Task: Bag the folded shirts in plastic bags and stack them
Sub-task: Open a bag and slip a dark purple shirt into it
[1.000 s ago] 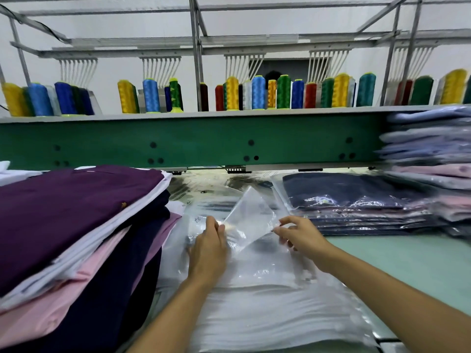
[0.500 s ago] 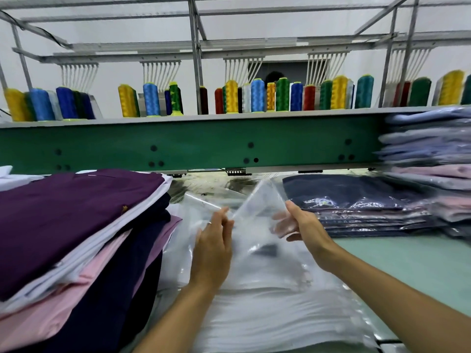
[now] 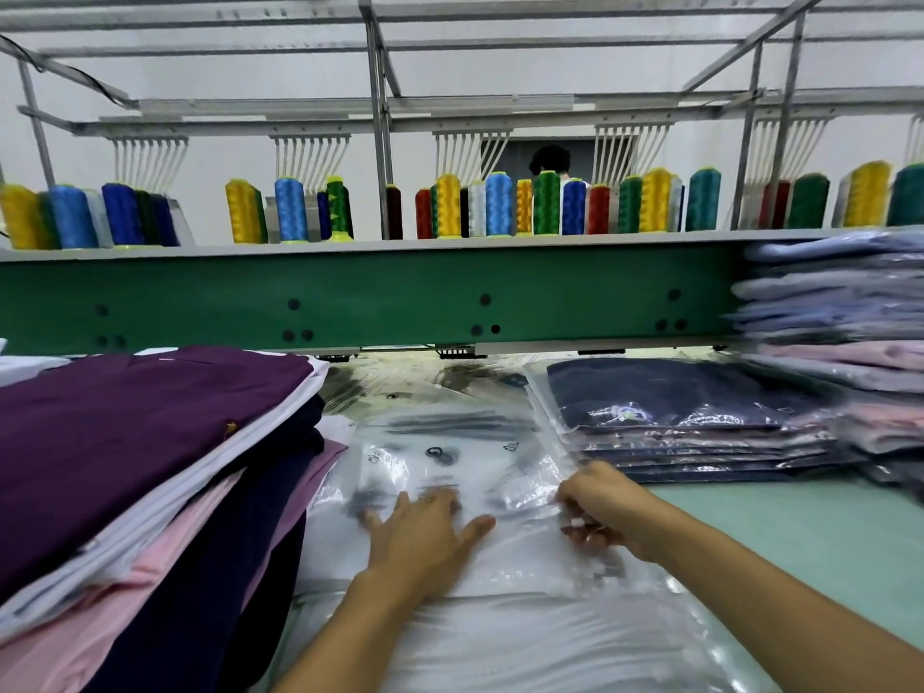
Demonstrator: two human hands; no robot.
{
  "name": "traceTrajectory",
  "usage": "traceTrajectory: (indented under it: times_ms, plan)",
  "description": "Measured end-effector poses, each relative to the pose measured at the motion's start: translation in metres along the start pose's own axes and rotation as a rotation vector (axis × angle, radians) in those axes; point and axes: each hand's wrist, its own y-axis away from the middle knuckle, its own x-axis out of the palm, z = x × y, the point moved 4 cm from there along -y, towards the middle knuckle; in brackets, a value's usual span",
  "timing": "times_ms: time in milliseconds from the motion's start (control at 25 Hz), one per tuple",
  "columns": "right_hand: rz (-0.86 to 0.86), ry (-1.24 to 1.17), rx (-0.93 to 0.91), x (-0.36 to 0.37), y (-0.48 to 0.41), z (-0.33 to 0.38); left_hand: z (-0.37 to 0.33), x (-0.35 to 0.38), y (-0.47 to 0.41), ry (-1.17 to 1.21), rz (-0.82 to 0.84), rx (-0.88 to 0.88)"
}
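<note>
A white folded shirt (image 3: 500, 637) lies in a clear plastic bag (image 3: 450, 452) in front of me. My left hand (image 3: 425, 532) presses flat on the bag with fingers spread. My right hand (image 3: 600, 512) pinches the bag's right edge with curled fingers. A pile of unbagged folded shirts (image 3: 140, 442), purple on top, stands at the left. A stack of bagged shirts (image 3: 690, 417), dark blue on top, lies at the right behind my right hand.
A taller stack of bagged light shirts (image 3: 840, 312) rises at the far right. A green machine beam (image 3: 380, 297) crosses the back, with thread cones (image 3: 500, 202) on the shelf above it. The pale green table top (image 3: 800, 522) shows at the right.
The bag flap that both hands held up has come down flat. My left hand moved from gripping the flap to pressing on the bag; my right hand dropped to the bag's right edge.
</note>
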Motion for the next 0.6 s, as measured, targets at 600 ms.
traceTrajectory:
  times_ms: [600]
  plan:
    - [0.021, -0.151, -0.061, 0.02, 0.009, 0.013, -0.066, -0.026, 0.028, 0.368, -0.44, 0.544]
